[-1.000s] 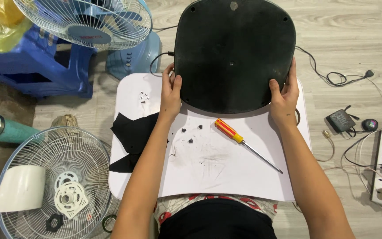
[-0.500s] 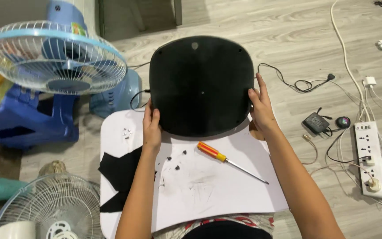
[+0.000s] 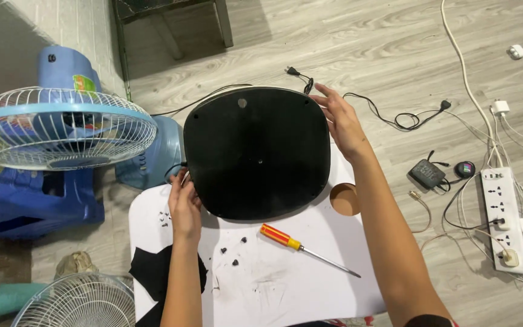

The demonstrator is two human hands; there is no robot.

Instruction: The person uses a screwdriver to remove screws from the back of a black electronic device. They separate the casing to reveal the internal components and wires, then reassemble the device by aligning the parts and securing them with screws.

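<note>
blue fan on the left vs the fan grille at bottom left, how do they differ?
The blue fan is assembled, its blue-rimmed cage mounted on a blue body; the fan grille at bottom left shows only a white wire cage with no blue rim. The blue fan is wholly in frame; the fan grille is cut off by the frame edge. Both are round wire cages with radial spokes.

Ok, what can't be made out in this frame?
Head view only:
- Underside of the black base: it faces away from the camera.
- Left hand fingertips: tucked behind the base's edge.
- Screws on the white table: too small to tell their type.
- Lower fan grille: cut off by the bottom edge.
- Right hand palm: turned toward the base.
</note>
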